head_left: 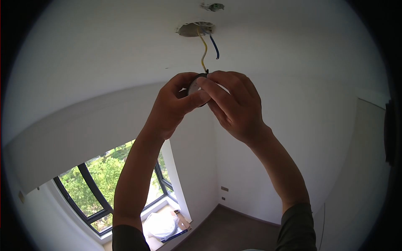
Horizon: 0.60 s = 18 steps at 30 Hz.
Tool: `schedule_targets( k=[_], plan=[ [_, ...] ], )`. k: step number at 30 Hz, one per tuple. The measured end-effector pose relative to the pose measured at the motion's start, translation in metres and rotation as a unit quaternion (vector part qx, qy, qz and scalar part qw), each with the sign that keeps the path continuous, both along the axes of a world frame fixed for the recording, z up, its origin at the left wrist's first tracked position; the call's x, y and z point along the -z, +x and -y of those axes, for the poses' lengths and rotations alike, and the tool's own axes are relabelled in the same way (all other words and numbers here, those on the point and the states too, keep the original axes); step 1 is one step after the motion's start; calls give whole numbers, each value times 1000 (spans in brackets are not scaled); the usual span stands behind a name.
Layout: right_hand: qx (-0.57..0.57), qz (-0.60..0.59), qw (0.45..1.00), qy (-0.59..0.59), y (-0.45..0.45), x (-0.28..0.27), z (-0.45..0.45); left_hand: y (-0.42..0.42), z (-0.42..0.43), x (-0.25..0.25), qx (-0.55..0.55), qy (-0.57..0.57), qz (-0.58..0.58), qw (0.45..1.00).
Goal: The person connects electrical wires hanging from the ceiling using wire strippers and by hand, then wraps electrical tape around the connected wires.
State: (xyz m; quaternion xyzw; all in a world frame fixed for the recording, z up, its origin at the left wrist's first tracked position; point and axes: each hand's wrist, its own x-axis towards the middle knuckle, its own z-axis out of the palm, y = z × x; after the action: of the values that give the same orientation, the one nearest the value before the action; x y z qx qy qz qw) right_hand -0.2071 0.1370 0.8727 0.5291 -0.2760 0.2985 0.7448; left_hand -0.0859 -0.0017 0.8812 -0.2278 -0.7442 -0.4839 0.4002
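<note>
My left hand [171, 98] is raised toward the ceiling, its thumb and fingers closed round what looks like a roll of black electrical tape [193, 88] with a pale face. From the other side my right hand [239, 102] pinches at the roll's upper edge, its fingertips partly hiding it. A yellow wire [204, 52] hangs down to the fingertips, with a small black bit at its lower end. Beside it a shorter blue wire [215, 47] dangles free, touched by neither hand. Both wires come out of a round hole [188, 30] in the ceiling.
Another small opening [216, 7] is in the ceiling farther up. At lower left is a dark-framed window [94, 188], with a white plastic bag [161, 225] on its sill. Wall sockets [225, 189] sit low above the dark floor [226, 230].
</note>
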Motion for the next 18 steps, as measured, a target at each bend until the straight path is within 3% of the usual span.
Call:
schedule_targets(
  k=[3,5,8,9,11,13,15,18],
  plan=[
    [4,-32,999,6,-2,0,0,-3,9,5,-2,-33,6,999],
    [-5,-12,999,30,3,-4,-7,-14,28,7,276,87,52,956],
    [-70,33,996,40,2,-10,-1,-37,18,18,326,90,-14,941],
    [-70,31,996,44,3,-7,1,-41,14,25,415,109,-5,903],
    [-145,181,967,104,6,1,1,-58,11,33,484,97,36,869],
    [-155,201,959,125,8,1,-1,-66,2,31,482,115,36,868],
    [-112,113,985,71,4,-2,-2,-79,5,29,467,115,-9,876],
    [-79,154,981,90,9,-5,-19,-82,3,28,497,120,-34,859]
  ],
)
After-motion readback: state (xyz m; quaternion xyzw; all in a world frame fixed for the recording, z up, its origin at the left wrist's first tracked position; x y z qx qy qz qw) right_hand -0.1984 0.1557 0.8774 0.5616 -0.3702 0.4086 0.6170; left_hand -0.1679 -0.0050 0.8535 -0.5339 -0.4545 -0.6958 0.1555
